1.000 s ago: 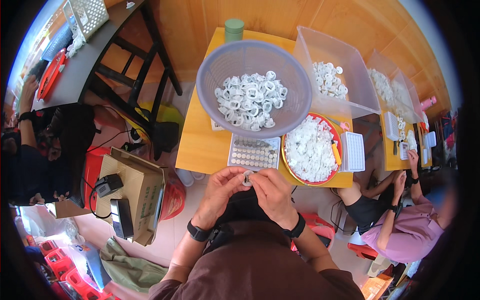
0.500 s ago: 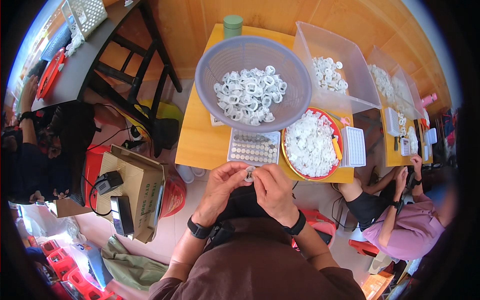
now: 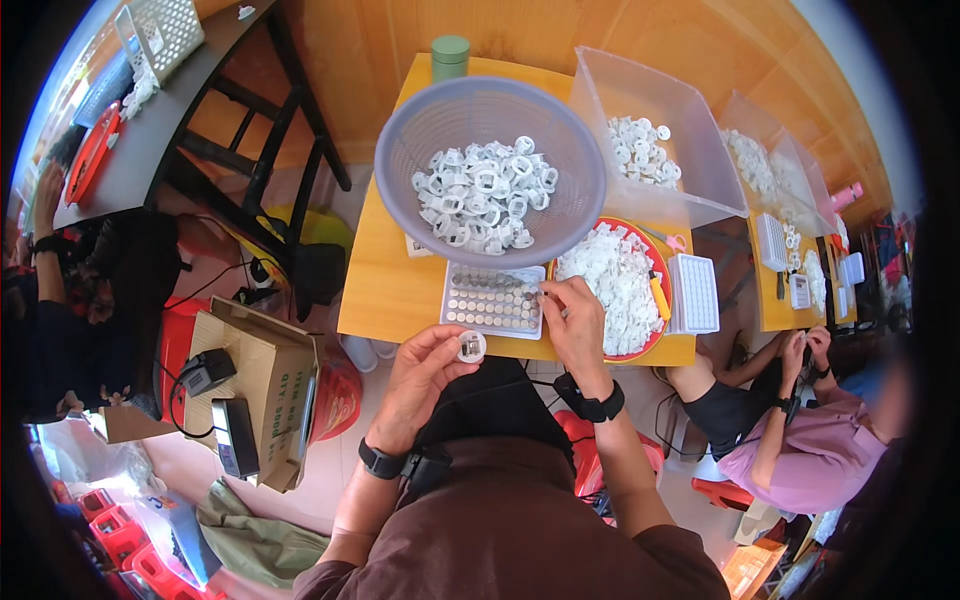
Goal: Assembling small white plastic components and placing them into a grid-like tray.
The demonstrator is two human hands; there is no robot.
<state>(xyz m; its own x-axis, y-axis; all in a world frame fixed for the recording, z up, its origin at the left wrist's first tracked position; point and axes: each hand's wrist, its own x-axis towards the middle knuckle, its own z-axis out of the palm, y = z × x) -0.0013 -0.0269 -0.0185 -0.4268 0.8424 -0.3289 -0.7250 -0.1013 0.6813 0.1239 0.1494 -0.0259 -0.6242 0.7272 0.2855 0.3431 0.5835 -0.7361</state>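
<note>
Between the thumb and fingers of my left hand [image 3: 425, 368] is a small white round plastic casing [image 3: 471, 346], its opening facing up with something metallic inside. My right hand [image 3: 575, 318] is over the right edge of a white tray [image 3: 447, 318], thumb and fingertips pinched together; a tiny dark spot shows there, too small to name. Rows of silver button-like discs [image 3: 490, 308] lie in that tray. Right of it, a red round tray [image 3: 612, 357] is heaped with small white plastic pieces [image 3: 612, 290] and has a yellow-handled tool [image 3: 660, 297] at its side.
A grey plastic colander [image 3: 392, 190] full of white ring-shaped parts stands behind the tray. Further right are a clear bin [image 3: 690, 205] and a white gridded tray [image 3: 694, 295]. An open cardboard box [image 3: 290, 420] sits at left. A person in a pink shirt [image 3: 815, 440] works at right.
My hands, together at the casing before, are now apart. The left keeps the casing, lower and tilted open upward; the right has moved up and right to the disc tray's edge.
</note>
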